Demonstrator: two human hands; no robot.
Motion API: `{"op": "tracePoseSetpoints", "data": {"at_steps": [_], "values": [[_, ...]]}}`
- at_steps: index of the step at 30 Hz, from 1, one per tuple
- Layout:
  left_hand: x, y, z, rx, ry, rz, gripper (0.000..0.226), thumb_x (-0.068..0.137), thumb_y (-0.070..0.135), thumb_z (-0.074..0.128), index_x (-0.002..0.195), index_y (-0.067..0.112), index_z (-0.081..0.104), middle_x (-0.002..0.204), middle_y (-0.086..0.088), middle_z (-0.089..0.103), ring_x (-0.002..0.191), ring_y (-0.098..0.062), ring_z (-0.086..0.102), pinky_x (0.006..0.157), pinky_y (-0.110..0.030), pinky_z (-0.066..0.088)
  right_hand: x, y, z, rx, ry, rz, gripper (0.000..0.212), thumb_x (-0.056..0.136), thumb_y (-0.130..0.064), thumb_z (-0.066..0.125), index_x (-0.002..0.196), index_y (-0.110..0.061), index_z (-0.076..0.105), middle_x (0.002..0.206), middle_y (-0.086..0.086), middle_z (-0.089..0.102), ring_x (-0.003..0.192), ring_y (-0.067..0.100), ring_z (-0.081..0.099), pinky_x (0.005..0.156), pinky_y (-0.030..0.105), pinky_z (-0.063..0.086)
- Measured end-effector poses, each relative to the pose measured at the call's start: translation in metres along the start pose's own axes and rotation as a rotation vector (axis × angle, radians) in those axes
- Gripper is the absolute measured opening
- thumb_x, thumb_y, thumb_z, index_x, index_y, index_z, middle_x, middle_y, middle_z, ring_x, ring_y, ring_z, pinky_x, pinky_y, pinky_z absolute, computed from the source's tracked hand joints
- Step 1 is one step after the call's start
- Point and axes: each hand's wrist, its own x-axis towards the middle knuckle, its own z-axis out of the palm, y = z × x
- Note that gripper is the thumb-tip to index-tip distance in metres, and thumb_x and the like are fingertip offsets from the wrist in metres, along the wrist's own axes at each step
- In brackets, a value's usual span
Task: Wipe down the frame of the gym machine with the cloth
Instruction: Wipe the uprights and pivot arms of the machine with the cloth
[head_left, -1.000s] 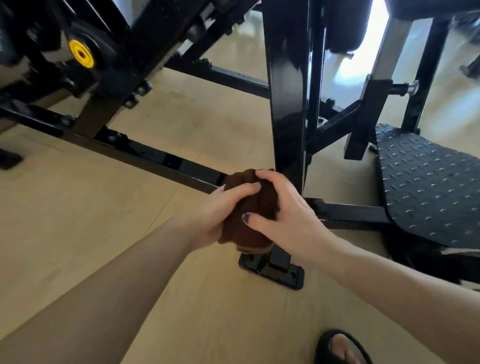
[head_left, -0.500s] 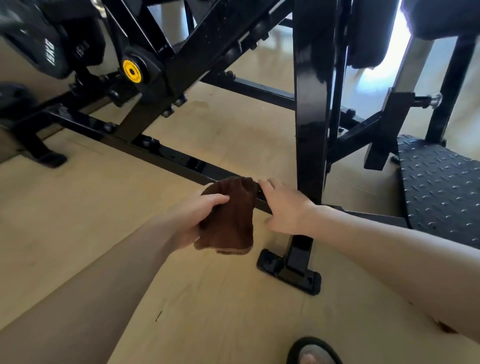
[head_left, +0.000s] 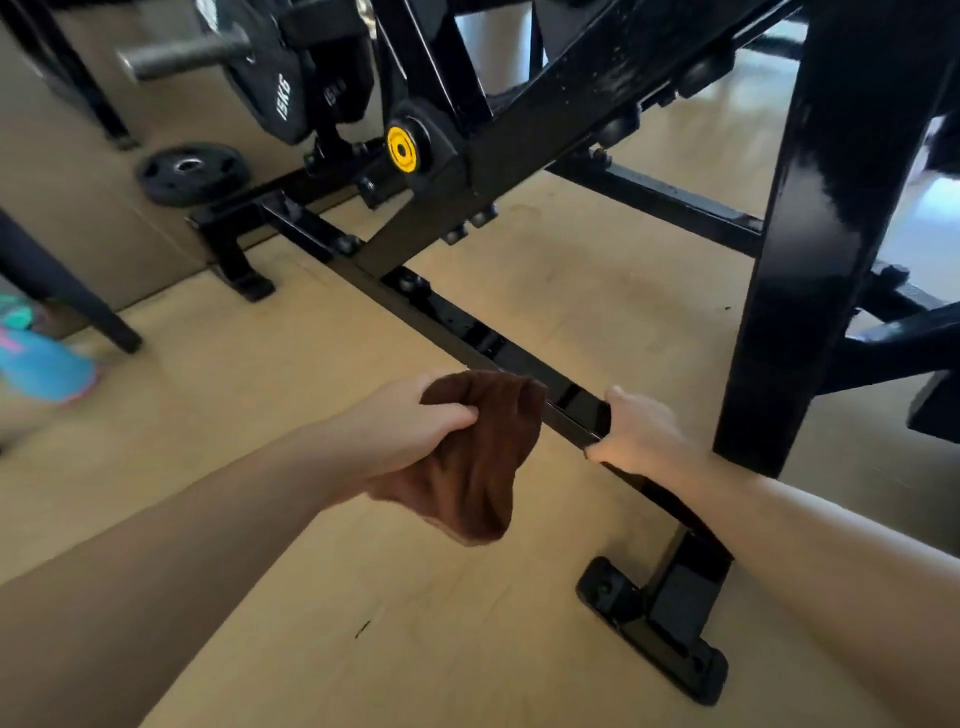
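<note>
Two hands: one cloth, one frame.

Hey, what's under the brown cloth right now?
The cloth drapes from the left hand over the low frame bar; wood floor shows below. The bar's stretch beneath it is covered.

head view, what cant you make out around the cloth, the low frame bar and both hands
- Whether the cloth touches the low frame bar: in the head view its own bunched top edge covers the spot.
- Right hand fingertips: curled over the bar's far side, hidden by it.
- Left hand palm and its grip: covered by cloth folds.
- Bar under the right forearm: hidden by the arm.
- Blue and pink object: blurred and cut by the left edge.
</note>
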Motion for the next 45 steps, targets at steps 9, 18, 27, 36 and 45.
{"op": "tracePoseSetpoints", "data": {"at_steps": [9, 18, 27, 36, 45], "values": [[0.017, 0.05, 0.0, 0.331, -0.021, -0.004, 0.017, 0.099, 0.017, 0.059, 0.11, 0.027, 0.066, 0.105, -0.004, 0.07, 0.096, -0.025, 0.069, 0.086, -0.044, 0.06, -0.006, -0.003, -0.003, 0.025, 0.002, 0.042, 0.051, 0.076, -0.036, 0.087, 0.108, -0.028, 0.047, 0.091, -0.003, 0.057, 0.084, 0.019, 0.06, 0.078, 0.043, 0.059], [0.096, 0.057, 0.039, 0.378, -0.164, 0.212, 0.02, 0.098, 0.017, 0.062, 0.115, 0.026, 0.065, 0.105, -0.003, 0.07, 0.097, -0.024, 0.068, 0.091, -0.048, 0.058, -0.039, -0.007, -0.008, -0.031, 0.031, 0.063, 0.073, 0.085, -0.027, 0.08, 0.143, -0.023, 0.036, 0.106, -0.002, 0.057, 0.094, 0.02, 0.061, 0.073, 0.035, 0.055], [0.171, 0.052, 0.069, 0.459, -0.375, 0.327, 0.017, 0.09, 0.023, 0.067, 0.105, 0.033, 0.066, 0.101, 0.002, 0.069, 0.097, -0.019, 0.067, 0.083, -0.037, 0.058, -0.046, -0.022, -0.034, 0.096, -0.068, 0.362, 0.116, 0.086, -0.015, 0.08, 0.163, -0.015, -0.008, 0.157, 0.014, 0.023, 0.143, 0.033, 0.036, 0.114, 0.047, 0.044], [0.194, 0.037, 0.121, 0.896, -0.024, 0.742, 0.043, 0.103, 0.016, 0.048, 0.142, 0.034, 0.043, 0.142, -0.007, 0.043, 0.132, -0.029, 0.042, 0.112, -0.042, 0.038, -0.081, -0.033, -0.019, 0.202, 0.137, 0.366, 0.109, 0.089, 0.004, 0.068, 0.163, -0.015, -0.01, 0.162, 0.017, 0.012, 0.144, 0.031, 0.037, 0.116, 0.042, 0.04], [0.183, 0.02, 0.112, 0.889, -0.39, 0.9, 0.04, 0.101, 0.046, 0.047, 0.133, 0.023, 0.049, 0.129, 0.002, 0.054, 0.122, -0.019, 0.048, 0.105, -0.042, 0.044, -0.182, 0.009, 0.024, -0.042, 0.169, 0.149, 0.085, 0.083, -0.019, 0.078, 0.158, -0.017, 0.037, 0.16, 0.002, 0.039, 0.14, 0.022, 0.05, 0.101, 0.02, 0.034]]}}
